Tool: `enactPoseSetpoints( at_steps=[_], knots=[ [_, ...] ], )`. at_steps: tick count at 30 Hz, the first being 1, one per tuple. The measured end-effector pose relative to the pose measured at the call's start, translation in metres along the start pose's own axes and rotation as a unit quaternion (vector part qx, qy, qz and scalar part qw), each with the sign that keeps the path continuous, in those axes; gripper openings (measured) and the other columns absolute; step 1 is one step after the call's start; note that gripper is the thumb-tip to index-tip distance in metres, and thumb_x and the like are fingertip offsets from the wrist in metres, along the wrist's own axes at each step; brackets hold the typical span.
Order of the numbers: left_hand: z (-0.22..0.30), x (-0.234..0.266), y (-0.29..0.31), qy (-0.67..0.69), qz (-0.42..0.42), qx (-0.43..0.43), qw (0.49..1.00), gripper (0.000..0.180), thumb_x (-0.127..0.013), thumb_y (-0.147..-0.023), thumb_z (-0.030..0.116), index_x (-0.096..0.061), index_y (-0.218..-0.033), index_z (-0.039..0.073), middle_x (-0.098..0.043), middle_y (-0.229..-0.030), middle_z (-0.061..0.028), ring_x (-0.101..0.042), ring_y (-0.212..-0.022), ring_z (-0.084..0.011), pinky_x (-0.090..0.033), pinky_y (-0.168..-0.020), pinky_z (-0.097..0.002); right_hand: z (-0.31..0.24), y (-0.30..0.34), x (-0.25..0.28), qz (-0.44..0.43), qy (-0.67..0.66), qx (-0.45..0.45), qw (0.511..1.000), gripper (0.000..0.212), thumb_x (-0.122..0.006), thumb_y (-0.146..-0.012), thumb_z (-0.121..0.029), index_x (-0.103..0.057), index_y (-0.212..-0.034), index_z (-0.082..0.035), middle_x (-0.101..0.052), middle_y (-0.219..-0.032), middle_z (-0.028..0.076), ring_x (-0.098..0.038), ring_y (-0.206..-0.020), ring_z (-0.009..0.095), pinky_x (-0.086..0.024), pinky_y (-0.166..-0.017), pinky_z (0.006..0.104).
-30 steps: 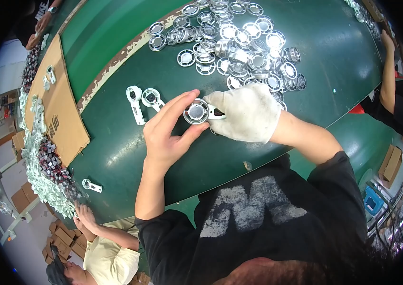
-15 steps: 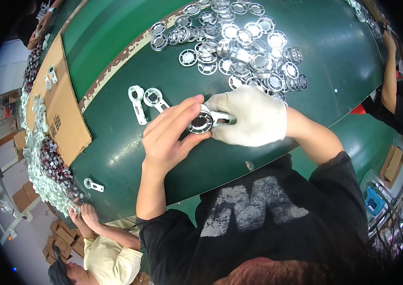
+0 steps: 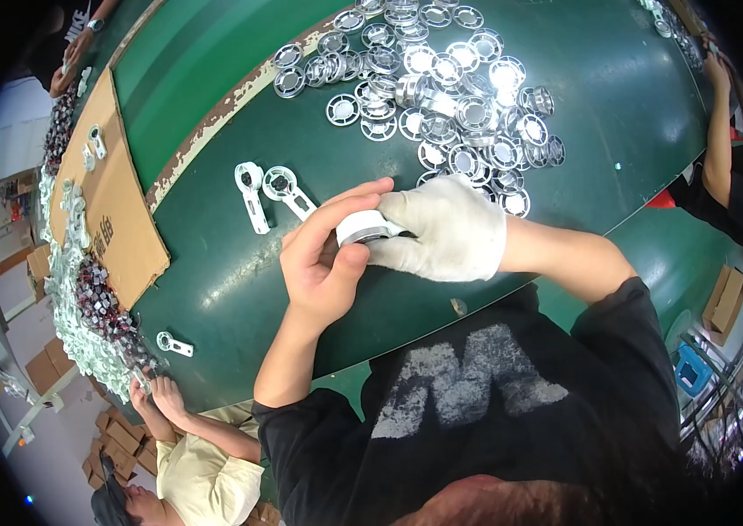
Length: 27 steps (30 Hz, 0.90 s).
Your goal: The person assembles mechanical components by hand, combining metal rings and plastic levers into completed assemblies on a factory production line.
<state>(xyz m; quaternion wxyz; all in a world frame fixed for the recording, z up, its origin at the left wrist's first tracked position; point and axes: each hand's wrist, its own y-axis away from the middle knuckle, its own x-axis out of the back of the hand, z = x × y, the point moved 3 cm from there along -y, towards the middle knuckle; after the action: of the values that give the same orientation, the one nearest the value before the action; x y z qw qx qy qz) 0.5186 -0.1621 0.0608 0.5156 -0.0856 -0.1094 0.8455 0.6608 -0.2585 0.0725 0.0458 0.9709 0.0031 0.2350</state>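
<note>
Seen from my remote post: one white, round-headed plastic piece w/ a grey rim (image 3: pixel 361 226) is mid-work between both hands, over the dark green surface (image 3: pixel 222 342); can't tell if it's finished. Two pale, ring-headed plastic pieces w/ dark centres (image 3: pixel 251 200) lie nearby, & many silver, spoked, round discs (image 3: pixel 475 114) sit heaped beyond, so I'd judge plenty is left. The bare left hand (image 3: pixel 323 259) curls part-open round the head, fingers & thumb touching; the white-gloved right hand (image 3: pixel 450 230) is closed on the narrow end, mostly hidden.
</note>
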Motion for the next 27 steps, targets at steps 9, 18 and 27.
enactPoseSetpoints(
  at_steps=[9,18,27],
  knots=[
    [0.001,0.003,0.001,-0.017,-0.011,-0.025,0.999,0.036,-0.070,-0.097,0.024,-0.068,-0.119,-0.005,-0.068,-0.125,-0.0229,-0.070,-0.106,-0.0268,-0.055,-0.089,-0.0330,-0.001,0.007,-0.005,0.138,0.190,0.137,0.962,0.038,-0.071,-0.088,-0.045,-0.065,-0.088,-0.008,-0.063,-0.057,0.010,-0.066,-0.051,0.030,-0.051,-0.045,0.0414],
    [0.000,0.101,-0.068,0.003,0.123,0.170,0.978,0.044,-0.058,-0.104,0.039,-0.068,-0.114,-0.003,-0.065,-0.103,-0.0065,-0.061,-0.082,-0.0139,-0.052,-0.073,-0.0286,-0.001,0.006,0.018,0.262,0.041,0.073,0.962,0.034,-0.074,-0.089,-0.019,-0.065,-0.120,-0.007,-0.073,-0.091,0.010,-0.073,-0.083,0.027,-0.059,-0.074,0.0359],
    [-0.039,0.164,-0.099,-0.197,0.251,0.213,0.923,0.035,-0.055,-0.104,0.024,-0.065,-0.122,-0.005,-0.071,-0.113,-0.0103,-0.068,-0.091,-0.0215,-0.054,-0.086,-0.0327,-0.007,-0.002,0.016,0.130,0.119,0.055,0.983,0.030,-0.061,-0.095,-0.027,-0.069,-0.116,-0.007,-0.074,-0.095,0.011,-0.072,-0.092,0.031,-0.058,-0.081,0.0418]
  ],
)
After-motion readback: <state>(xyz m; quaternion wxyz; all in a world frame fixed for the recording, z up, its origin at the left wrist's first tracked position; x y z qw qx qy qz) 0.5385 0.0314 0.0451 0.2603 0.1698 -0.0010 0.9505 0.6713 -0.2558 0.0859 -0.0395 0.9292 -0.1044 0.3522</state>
